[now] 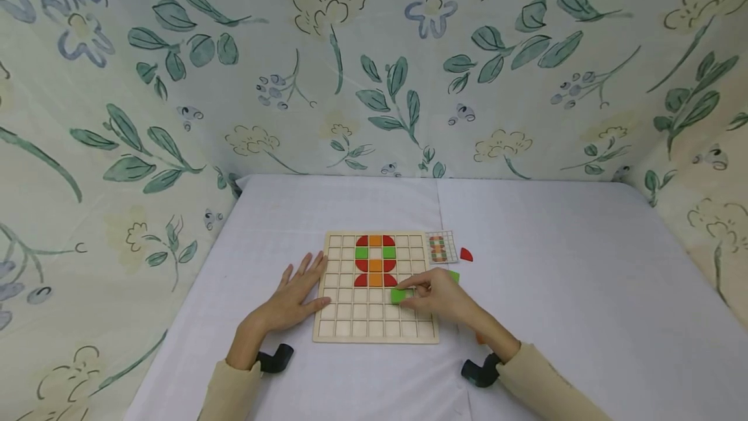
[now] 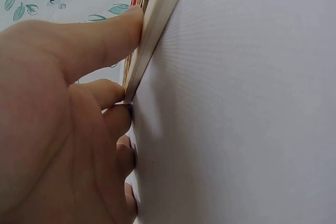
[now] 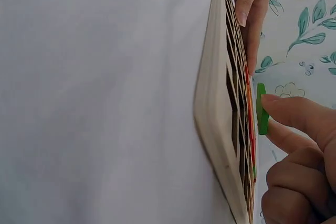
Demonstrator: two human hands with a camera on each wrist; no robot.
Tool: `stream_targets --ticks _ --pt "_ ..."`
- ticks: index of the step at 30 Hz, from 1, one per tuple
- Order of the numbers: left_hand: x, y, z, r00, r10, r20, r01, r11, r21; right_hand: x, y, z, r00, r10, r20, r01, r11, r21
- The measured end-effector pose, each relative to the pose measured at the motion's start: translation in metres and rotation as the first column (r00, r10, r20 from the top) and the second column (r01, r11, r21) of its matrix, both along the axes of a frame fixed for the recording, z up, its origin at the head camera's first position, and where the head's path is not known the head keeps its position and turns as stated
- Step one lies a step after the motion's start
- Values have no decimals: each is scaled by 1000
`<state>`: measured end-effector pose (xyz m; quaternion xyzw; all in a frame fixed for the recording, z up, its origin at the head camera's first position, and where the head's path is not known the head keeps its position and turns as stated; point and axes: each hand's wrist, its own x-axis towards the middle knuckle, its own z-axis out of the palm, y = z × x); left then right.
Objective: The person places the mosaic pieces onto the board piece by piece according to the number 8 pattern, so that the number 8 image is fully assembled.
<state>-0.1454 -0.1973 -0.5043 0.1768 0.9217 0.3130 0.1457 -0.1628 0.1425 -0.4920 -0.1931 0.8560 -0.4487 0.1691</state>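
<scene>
A wooden grid board (image 1: 345, 330) lies flat on the table, with red, orange and green tiles set in its upper middle cells. My right hand (image 1: 441, 294) pinches a green square tile (image 1: 398, 295) between thumb and fingertips, just over the board below the lowest red tile. In the right wrist view the tile (image 3: 262, 109) stands a little apart from the board's surface. My left hand (image 1: 290, 299) lies with spread fingers along the board's left edge; in the left wrist view its thumb (image 2: 113, 38) touches the board's side (image 2: 157, 24).
A small pattern card (image 1: 442, 247) lies against the board's upper right edge. Beside it is a red quarter-round tile (image 1: 466, 255). Another green tile (image 1: 454, 276) shows behind my right hand, and an orange piece (image 1: 480, 338) is partly hidden under the right forearm. A floral cloth (image 1: 397, 128) hangs behind the table.
</scene>
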Motion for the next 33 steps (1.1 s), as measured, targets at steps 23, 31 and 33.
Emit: stream_targets --ticks 23,31,33 --pt "1 1 1 1000 0 15 0 1000 0 1 -8 -4 997 -33 -65 35 999 35" --pt "0 0 1 1000 -10 13 10 1000 -11 3 -9 -5 996 -52 -70 54 998 24" --pt "0 -1 1 1000 -12 12 12 1000 -12 3 -9 -5 996 -54 -69 56 998 17"
